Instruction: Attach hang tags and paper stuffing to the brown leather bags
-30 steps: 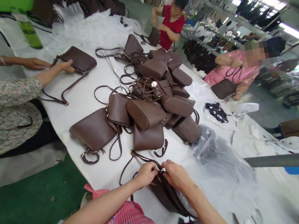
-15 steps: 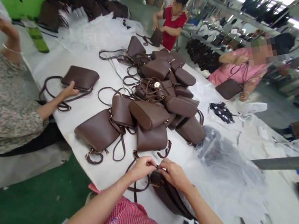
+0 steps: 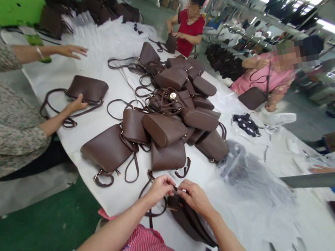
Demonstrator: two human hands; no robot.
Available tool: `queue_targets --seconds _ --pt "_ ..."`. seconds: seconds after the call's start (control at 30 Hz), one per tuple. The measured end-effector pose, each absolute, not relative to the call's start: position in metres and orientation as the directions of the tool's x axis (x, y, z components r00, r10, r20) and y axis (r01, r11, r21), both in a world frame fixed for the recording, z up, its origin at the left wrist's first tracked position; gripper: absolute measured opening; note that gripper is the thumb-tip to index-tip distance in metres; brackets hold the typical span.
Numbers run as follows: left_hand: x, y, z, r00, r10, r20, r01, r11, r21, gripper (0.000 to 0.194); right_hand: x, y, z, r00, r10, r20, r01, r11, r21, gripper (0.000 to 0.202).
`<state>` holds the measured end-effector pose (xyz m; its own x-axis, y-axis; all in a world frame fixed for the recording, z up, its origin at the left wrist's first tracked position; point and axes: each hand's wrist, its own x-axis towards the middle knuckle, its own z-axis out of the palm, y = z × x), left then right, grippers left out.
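Note:
A dark brown bag (image 3: 189,221) rests at the table's near edge, in front of my body. My left hand (image 3: 162,188) and my right hand (image 3: 194,194) meet over its upper end, each pinching a thin dark strap (image 3: 174,188) between thumb and fingers. The strap's loop lies on the table to the left of the bag. Just beyond my hands sits another brown bag (image 3: 168,155), part of a large heap of brown bags with tangled straps. One more bag (image 3: 107,149) lies at the heap's left side.
Clear plastic sheeting (image 3: 252,184) spreads to the right. A co-worker at the left holds a bag (image 3: 87,89) with one hand. Two people work across the table. Black tags (image 3: 245,124) and a grey metal bar (image 3: 333,180) are on the right.
The left co-worker's upper arm has swung out over the table, its hand now open near the far plastic. My hands still pinch the strap, nearly unmoved. The view has shifted slightly.

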<state>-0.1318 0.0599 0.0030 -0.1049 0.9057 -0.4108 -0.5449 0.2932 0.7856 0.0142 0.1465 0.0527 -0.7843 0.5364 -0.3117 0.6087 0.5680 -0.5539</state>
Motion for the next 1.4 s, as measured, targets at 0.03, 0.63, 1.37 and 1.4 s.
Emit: queue_targets --seconds 0.03,0.63,1.37,1.4 --pt "-0.131 0.059 0.004 -0.097 0.908 -0.408 -0.554 0.292 0.78 0.018 0.014 0.147 0.053 -0.782 0.54 -0.311 0.61 0.564 -0.556 0.016" --pt "-0.124 0.057 -0.002 -0.117 0.874 -0.472 -0.549 0.339 0.764 0.006 0.016 0.146 0.052 -0.7 0.655 -0.285 0.663 0.447 -0.6 0.016" --pt "-0.123 0.047 -0.005 0.111 0.911 -0.398 -0.894 0.266 0.36 0.012 0.041 0.133 0.085 -0.575 0.587 -0.57 0.256 -0.532 -0.807 0.037" --pt "-0.123 0.046 -0.006 0.127 0.91 -0.394 -0.911 0.264 0.316 0.012 0.04 0.129 0.084 -0.579 0.606 -0.545 0.232 -0.518 -0.823 0.042"
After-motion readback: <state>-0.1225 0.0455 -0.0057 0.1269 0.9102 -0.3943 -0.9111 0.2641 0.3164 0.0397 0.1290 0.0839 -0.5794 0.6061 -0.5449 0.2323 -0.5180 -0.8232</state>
